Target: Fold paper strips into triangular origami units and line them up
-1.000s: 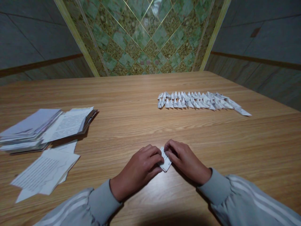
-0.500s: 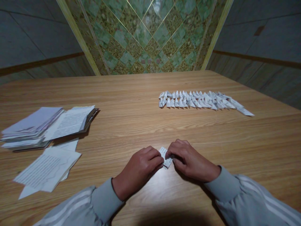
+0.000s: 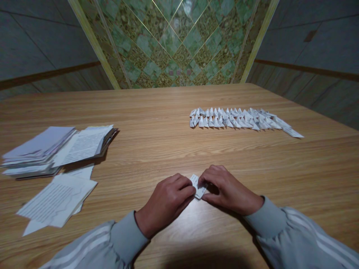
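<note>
A small folded piece of printed white paper (image 3: 199,192) lies between my two hands near the front middle of the table. My left hand (image 3: 171,200) grips its left edge, thumb and fingers pressed together. On the right side, my right hand (image 3: 226,189) holds the same piece with bent fingers on top and the thumb at its lower right edge. The fingers cover part of the paper, so its full shape is hidden.
Two rows of small folded paper pieces (image 3: 232,122) stand on the wooden table (image 3: 151,142) at the back right. At the left lie a stack of papers (image 3: 45,144), an adjoining printed pile (image 3: 86,144) and loose printed sheets (image 3: 57,200).
My right thumb has shifted slightly left and down along the folded paper, and its fingers have moved a little. My left hand has barely moved.
</note>
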The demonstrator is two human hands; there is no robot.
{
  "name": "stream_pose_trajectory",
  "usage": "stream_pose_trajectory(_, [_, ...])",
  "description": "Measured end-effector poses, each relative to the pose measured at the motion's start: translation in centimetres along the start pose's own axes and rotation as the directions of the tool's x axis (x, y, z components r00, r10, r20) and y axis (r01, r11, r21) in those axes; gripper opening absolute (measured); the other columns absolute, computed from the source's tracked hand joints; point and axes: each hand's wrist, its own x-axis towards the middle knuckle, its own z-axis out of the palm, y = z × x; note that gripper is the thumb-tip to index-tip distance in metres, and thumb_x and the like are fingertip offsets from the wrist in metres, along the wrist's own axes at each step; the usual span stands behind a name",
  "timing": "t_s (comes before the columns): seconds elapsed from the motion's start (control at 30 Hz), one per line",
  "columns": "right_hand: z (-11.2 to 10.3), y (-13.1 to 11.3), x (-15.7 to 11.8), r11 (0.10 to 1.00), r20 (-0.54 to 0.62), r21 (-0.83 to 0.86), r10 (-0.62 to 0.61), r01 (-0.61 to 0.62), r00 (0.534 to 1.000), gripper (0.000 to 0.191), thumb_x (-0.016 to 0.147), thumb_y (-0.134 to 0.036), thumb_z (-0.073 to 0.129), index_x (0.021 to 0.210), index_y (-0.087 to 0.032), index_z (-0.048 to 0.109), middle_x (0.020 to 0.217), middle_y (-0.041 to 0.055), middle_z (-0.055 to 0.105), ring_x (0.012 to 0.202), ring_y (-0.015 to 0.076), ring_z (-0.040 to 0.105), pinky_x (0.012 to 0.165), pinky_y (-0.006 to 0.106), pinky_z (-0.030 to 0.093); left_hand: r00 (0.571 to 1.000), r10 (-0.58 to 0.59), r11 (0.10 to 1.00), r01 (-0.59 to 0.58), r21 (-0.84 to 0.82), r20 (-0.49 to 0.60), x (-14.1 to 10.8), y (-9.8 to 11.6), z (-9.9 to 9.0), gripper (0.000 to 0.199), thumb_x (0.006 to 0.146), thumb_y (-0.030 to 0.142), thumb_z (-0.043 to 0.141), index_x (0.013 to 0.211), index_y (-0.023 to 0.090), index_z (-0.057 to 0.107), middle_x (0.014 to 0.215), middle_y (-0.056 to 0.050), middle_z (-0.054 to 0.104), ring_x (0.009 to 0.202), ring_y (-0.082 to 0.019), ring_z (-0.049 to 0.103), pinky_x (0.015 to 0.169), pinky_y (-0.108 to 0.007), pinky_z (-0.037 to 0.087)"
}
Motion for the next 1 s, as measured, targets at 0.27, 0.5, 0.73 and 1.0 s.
stream_pose_trajectory(0.27, [0.09, 0.24, 0.0, 0.998, 0.03, -0.049, -0.043, 0.045, 0.999, 0.002, 0.087, -0.019, 0.069, 0.087, -0.02, 0.067, 0.086, 0.0028, 0.068, 0.088, 0.0199, 0.058, 0.079, 0.033, 0.035, 0.999, -0.024, 0.999, 0.023, -0.03, -0.03, -0.04, 0.08, 0.25, 0.021, 0.101, 0.02, 0.046, 0.095, 0.017, 0.066, 0.086, -0.007, 0.067, 0.078, -0.02, 0.059, 0.065, -0.03, 0.046])
stream_pose_trajectory(0.5, [-0.15, 0.17, 0.1, 0.998, 0.044, -0.053, -0.033, 0.035, 0.998, 0.009, 0.094, -0.025, 0.062, 0.09, -0.02, 0.068, 0.087, 0.0042, 0.069, 0.087, 0.0205, 0.057, 0.079, 0.034, 0.036, 0.994, -0.104, 0.993, 0.102, -0.066, -0.017, -0.18, -0.13, 0.45, 0.017, 0.099, 0.02, 0.049, 0.095, 0.017, 0.065, 0.09, -0.007, 0.065, 0.082, -0.021, 0.057, 0.071, -0.032, 0.048])
stream_pose_trajectory(0.73, [0.09, 0.28, 0.31, 0.997, 0.046, -0.075, -0.005, 0.008, 0.999, 0.022, 0.099, -0.034, 0.055, 0.087, -0.019, 0.066, 0.083, 0.0047, 0.066, 0.082, 0.0195, 0.056, 0.076, 0.033, 0.035, 0.985, -0.171, 0.982, 0.169, -0.082, -0.011, -0.33, -0.23, 0.68, 0.017, 0.1, 0.022, 0.05, 0.095, 0.016, 0.065, 0.091, -0.007, 0.062, 0.083, -0.021, 0.057, 0.072, -0.033, 0.048])
stream_pose_trajectory(1.0, [0.35, 0.18, 0.21, 0.995, 0.013, -0.091, 0.034, -0.032, 0.999, 0.018, 0.1, -0.033, 0.055, 0.092, -0.019, 0.063, 0.087, 0.004, 0.065, 0.085, 0.02, 0.054, 0.076, 0.033, 0.035, 0.971, -0.238, 0.965, 0.239, -0.108, 0.024, 0.01, -0.33, 0.56, 0.017, 0.101, 0.024, 0.048, 0.095, 0.018, 0.063, 0.092, -0.007, 0.061, 0.085, -0.021, 0.056, 0.073, -0.032, 0.048])
